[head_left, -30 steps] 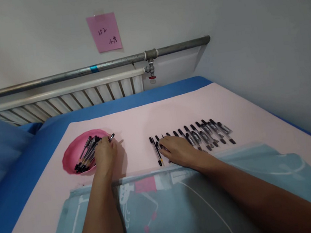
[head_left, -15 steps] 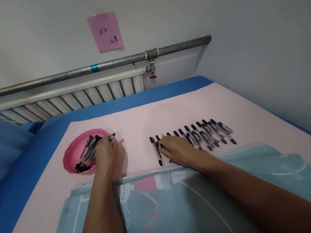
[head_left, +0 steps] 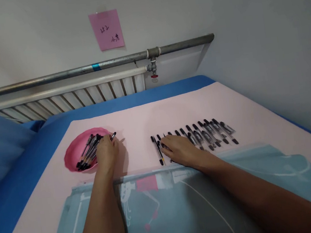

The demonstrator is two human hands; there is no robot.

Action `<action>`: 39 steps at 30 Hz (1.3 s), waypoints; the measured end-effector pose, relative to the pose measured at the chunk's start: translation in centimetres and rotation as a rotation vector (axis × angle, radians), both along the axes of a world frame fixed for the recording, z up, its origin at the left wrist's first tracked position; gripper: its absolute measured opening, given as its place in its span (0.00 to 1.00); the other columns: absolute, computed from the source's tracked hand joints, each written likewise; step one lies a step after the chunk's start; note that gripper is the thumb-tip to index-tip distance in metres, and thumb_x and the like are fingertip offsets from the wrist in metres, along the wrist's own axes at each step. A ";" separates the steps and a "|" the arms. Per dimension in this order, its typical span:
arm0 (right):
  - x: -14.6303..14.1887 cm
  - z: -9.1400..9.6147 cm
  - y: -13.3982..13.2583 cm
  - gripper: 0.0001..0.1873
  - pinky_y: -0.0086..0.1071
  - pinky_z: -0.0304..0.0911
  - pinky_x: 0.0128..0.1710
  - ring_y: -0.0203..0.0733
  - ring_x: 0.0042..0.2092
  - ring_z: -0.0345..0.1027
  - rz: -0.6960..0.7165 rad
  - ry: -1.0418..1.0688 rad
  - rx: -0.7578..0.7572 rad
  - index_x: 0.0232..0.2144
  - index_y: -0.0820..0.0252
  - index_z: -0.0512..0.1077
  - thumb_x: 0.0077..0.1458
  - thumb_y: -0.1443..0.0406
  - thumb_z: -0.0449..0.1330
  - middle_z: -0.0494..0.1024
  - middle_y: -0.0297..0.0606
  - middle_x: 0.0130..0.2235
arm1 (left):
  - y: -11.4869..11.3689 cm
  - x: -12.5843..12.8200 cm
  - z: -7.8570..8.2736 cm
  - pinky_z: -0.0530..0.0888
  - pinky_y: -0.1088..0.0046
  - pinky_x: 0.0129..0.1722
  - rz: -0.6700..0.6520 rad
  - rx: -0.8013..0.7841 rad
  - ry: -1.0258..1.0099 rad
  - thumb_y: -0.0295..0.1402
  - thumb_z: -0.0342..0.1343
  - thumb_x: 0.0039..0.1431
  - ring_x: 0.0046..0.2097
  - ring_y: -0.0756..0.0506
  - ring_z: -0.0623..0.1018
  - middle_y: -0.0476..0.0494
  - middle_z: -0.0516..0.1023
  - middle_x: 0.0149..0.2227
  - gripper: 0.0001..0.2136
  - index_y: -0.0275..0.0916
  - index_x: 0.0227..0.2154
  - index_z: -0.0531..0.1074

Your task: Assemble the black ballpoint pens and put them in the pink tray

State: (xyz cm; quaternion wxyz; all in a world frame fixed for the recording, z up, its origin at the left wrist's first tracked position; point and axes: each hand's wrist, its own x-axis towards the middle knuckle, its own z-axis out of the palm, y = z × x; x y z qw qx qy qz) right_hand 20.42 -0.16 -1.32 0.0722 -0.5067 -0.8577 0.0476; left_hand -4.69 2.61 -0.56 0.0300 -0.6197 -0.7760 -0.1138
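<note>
A pink bowl [head_left: 72, 152] on the pink sheet holds several black pens [head_left: 87, 154]. My left hand [head_left: 106, 153] rests on the bowl's right rim, fingers curled round a pen whose tip sticks out past the hand. A row of black pens [head_left: 203, 133] lies side by side on the sheet to the right. My right hand [head_left: 181, 149] lies palm down on the left end of that row, fingers pressed on the pens there. One pen [head_left: 157, 150] lies just left of its fingertips.
A pink sheet [head_left: 150, 117] covers a blue mattress [head_left: 21, 168]. A grey-blue printed cloth [head_left: 184, 208] lies across the near side under my forearms. A radiator [head_left: 70, 99] and a metal pipe [head_left: 94, 68] run along the back wall, with a pink note [head_left: 106, 30] above. A wall stands close on the right.
Both hands stay where they were. The view has shifted slightly.
</note>
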 end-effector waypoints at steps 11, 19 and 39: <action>0.0 0.1 0.0 0.07 0.29 0.47 0.30 0.37 0.34 0.63 0.004 -0.001 -0.004 0.30 0.62 0.66 0.56 0.67 0.49 0.71 0.38 0.32 | -0.1 0.1 0.1 0.69 0.68 0.36 0.010 -0.007 0.005 0.34 0.43 0.57 0.40 0.38 0.76 0.34 0.76 0.37 0.14 0.32 0.40 0.69; 0.0 0.0 0.0 0.07 0.29 0.46 0.30 0.37 0.34 0.63 0.013 0.000 0.003 0.31 0.62 0.66 0.57 0.67 0.49 0.71 0.39 0.32 | 0.0 0.0 0.1 0.69 0.69 0.35 -0.004 -0.004 0.006 0.33 0.44 0.56 0.39 0.40 0.76 0.34 0.76 0.37 0.13 0.32 0.40 0.69; 0.0 0.0 0.1 0.07 0.29 0.47 0.30 0.38 0.34 0.63 0.009 0.003 -0.009 0.30 0.62 0.66 0.56 0.66 0.49 0.72 0.38 0.32 | 0.0 -0.1 -0.2 0.69 0.68 0.36 -0.011 0.003 -0.001 0.33 0.43 0.56 0.39 0.39 0.76 0.34 0.76 0.37 0.14 0.32 0.40 0.68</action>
